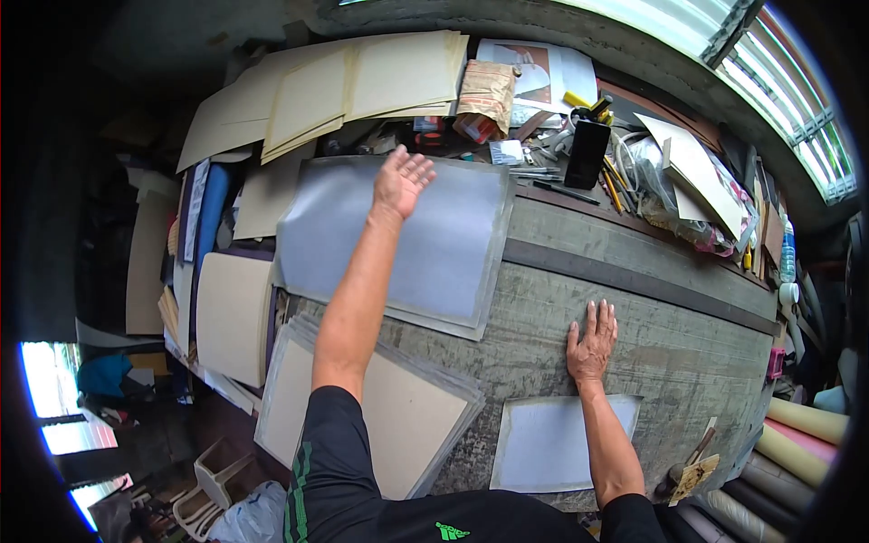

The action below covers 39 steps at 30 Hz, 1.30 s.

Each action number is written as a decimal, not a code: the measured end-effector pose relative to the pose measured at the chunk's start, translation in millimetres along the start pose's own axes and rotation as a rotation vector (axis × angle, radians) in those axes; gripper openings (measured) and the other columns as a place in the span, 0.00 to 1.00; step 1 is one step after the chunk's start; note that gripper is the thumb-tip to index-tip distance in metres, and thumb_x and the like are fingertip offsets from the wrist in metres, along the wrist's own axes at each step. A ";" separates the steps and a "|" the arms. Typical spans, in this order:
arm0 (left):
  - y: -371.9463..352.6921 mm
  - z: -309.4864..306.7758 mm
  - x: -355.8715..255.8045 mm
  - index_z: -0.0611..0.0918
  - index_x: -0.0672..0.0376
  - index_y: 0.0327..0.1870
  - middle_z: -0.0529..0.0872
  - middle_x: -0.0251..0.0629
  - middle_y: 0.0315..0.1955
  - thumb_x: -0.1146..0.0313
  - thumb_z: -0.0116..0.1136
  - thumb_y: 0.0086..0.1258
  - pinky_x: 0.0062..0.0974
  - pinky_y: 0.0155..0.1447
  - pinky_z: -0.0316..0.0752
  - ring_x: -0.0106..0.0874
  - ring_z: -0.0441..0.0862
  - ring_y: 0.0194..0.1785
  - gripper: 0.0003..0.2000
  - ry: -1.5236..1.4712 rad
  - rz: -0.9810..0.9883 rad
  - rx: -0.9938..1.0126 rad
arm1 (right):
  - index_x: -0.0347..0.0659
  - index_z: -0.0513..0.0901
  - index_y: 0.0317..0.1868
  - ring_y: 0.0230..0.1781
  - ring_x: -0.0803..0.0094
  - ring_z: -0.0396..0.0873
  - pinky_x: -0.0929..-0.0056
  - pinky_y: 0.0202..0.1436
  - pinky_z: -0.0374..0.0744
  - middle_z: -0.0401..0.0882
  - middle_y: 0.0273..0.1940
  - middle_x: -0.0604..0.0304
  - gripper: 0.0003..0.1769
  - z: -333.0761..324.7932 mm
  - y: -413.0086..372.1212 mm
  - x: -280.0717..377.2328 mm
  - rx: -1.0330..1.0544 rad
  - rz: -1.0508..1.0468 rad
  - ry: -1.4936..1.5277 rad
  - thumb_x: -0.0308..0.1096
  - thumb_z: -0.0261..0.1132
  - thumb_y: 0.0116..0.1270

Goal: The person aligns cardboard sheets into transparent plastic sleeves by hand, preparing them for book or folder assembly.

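My left hand [402, 184] is open over the upper part of a large bluish-white sheet [444, 235] with grey edges, palm turned partly up and fingers apart. My right hand [593, 344] lies flat on the worn grey-green tabletop [688, 362], fingers stretched out, with nothing under it that shows. Just below it, a smaller white sheet [543, 443] with a grey border lies near the front edge, partly under my right forearm. A stack of cream boards [389, 416] with grey edges rests at the lower left, beneath my left arm.
Cream boards [398, 72] are stacked along the back left. A dark upright holder [588, 154], pencils and a brown paper package [488, 90] stand at the back. Plastic bags and loose boards [706, 181] crowd the back right. Rolled material [797, 452] lies at the right.
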State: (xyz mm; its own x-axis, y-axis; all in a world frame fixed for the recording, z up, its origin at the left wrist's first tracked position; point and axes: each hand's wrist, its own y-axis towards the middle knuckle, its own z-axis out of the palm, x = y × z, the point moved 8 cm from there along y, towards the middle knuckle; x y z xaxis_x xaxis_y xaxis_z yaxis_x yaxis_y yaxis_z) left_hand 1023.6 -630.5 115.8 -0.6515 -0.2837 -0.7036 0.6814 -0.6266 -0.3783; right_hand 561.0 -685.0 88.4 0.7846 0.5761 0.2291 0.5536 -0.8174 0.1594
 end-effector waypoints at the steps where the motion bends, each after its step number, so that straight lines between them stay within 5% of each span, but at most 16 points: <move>1: 31.8 -0.8 -10.0 0.54 0.68 0.69 0.66 0.57 0.63 0.59 0.57 0.70 0.52 0.65 0.70 0.52 0.72 0.63 0.35 -0.050 -0.001 -0.049 | 0.42 0.65 0.70 0.76 0.53 0.50 0.54 0.77 0.50 0.56 0.73 0.49 0.31 0.3 -0.2 0.5 0.015 0.001 0.004 0.43 0.56 0.69; 3: 76.3 9.7 -28.6 0.41 0.67 0.74 0.54 0.57 0.71 0.60 0.55 0.71 0.55 0.70 0.63 0.54 0.61 0.71 0.42 -0.123 0.046 0.002 | 0.43 0.64 0.70 0.76 0.54 0.49 0.54 0.77 0.50 0.55 0.73 0.50 0.31 0.5 -0.8 2.0 0.037 0.008 0.014 0.42 0.57 0.68; 5: 94.8 24.4 -41.9 0.54 0.65 0.71 0.56 0.52 0.70 0.63 0.54 0.71 0.57 0.73 0.58 0.48 0.56 0.73 0.33 -0.192 0.104 0.018 | 0.43 0.64 0.70 0.76 0.54 0.49 0.53 0.77 0.50 0.55 0.73 0.51 0.31 1.2 -0.8 1.8 0.049 0.021 0.011 0.42 0.58 0.68; 6: 103.2 23.6 -47.1 0.64 0.65 0.65 0.64 0.53 0.65 0.63 0.55 0.71 0.55 0.70 0.63 0.48 0.64 0.69 0.26 -0.245 0.158 -0.072 | 0.43 0.64 0.70 0.76 0.54 0.50 0.53 0.77 0.50 0.55 0.73 0.51 0.32 0.6 -0.5 2.0 0.048 0.012 0.014 0.41 0.58 0.68; 10: 128.1 36.9 -61.4 0.73 0.63 0.55 0.78 0.49 0.48 0.65 0.55 0.70 0.50 0.57 0.76 0.46 0.77 0.53 0.16 -0.352 0.123 -0.157 | 0.43 0.64 0.70 0.76 0.54 0.50 0.53 0.77 0.51 0.56 0.73 0.51 0.32 -1.0 -0.1 2.4 0.045 0.024 0.011 0.41 0.59 0.67; 15: 146.6 58.1 -80.5 0.72 0.67 0.57 0.77 0.53 0.53 0.74 0.43 0.72 0.52 0.63 0.74 0.49 0.76 0.58 0.15 -0.431 0.249 -0.081 | 0.43 0.65 0.70 0.76 0.54 0.50 0.53 0.76 0.52 0.56 0.73 0.51 0.33 -2.5 -0.2 3.0 0.033 0.019 0.029 0.40 0.60 0.66; 20: 145.1 53.1 -83.6 0.74 0.71 0.52 0.81 0.53 0.48 0.75 0.44 0.70 0.46 0.62 0.77 0.47 0.81 0.52 0.13 -0.553 0.323 0.023 | 0.43 0.65 0.70 0.76 0.54 0.51 0.53 0.76 0.52 0.57 0.73 0.51 0.32 -3.8 1.2 2.1 0.033 0.021 0.034 0.40 0.61 0.66; 22: 137.2 63.4 -79.3 0.76 0.71 0.47 0.84 0.53 0.44 0.75 0.46 0.70 0.44 0.60 0.78 0.47 0.83 0.48 0.11 -0.636 0.259 0.252 | 0.43 0.66 0.69 0.76 0.53 0.51 0.52 0.76 0.52 0.57 0.73 0.51 0.32 -2.2 -0.2 4.0 0.041 0.016 0.040 0.40 0.61 0.66; 24: 102.3 90.2 -56.2 0.78 0.69 0.44 0.85 0.53 0.44 0.74 0.52 0.67 0.41 0.56 0.80 0.45 0.84 0.47 0.09 -0.691 0.124 0.514 | 0.42 0.66 0.69 0.76 0.53 0.51 0.52 0.76 0.51 0.57 0.73 0.50 0.32 -0.7 -0.7 1.9 0.032 0.020 0.041 0.40 0.61 0.66; 26: 53.7 116.8 -27.5 0.79 0.67 0.46 0.86 0.47 0.44 0.73 0.53 0.69 0.37 0.57 0.77 0.40 0.84 0.48 0.10 -0.641 0.091 0.496 | 0.42 0.66 0.69 0.76 0.53 0.51 0.53 0.76 0.51 0.57 0.73 0.50 0.32 -1.2 1.5 4.2 0.027 0.010 0.040 0.40 0.60 0.66; 30: -59.2 160.8 41.7 0.78 0.64 0.54 0.83 0.38 0.53 0.72 0.49 0.73 0.33 0.61 0.74 0.33 0.78 0.59 0.13 -0.608 -0.145 0.810 | 0.40 0.69 0.67 0.74 0.51 0.55 0.52 0.75 0.54 0.61 0.71 0.47 0.31 -8.9 1.6 5.0 -0.029 0.007 0.062 0.42 0.61 0.65; 34: -170.0 205.8 99.0 0.74 0.62 0.61 0.78 0.41 0.59 0.72 0.48 0.74 0.38 0.66 0.72 0.34 0.76 0.61 0.16 -0.123 -0.157 0.721 | 0.40 0.70 0.66 0.74 0.52 0.55 0.53 0.75 0.54 0.62 0.70 0.46 0.30 -11.5 0.0 -0.7 -0.047 0.035 0.104 0.44 0.60 0.66; 39: -216.0 219.0 216.4 0.77 0.62 0.56 0.83 0.37 0.50 0.69 0.53 0.74 0.31 0.59 0.76 0.28 0.80 0.53 0.13 0.050 -0.473 0.798 | 0.37 0.75 0.60 0.64 0.49 0.68 0.53 0.70 0.64 0.72 0.61 0.46 0.30 28.9 -14.4 -12.4 0.140 0.108 0.194 0.47 0.62 0.62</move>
State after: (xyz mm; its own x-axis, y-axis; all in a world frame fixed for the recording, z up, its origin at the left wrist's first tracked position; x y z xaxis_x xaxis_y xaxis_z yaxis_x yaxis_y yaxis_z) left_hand 662.3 -715.5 176.9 -0.7754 0.1487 -0.6136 -0.0948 -0.9883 -0.1198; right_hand 551.5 -680.3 55.5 0.7805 0.4633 0.4198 0.5133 -0.8582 -0.0073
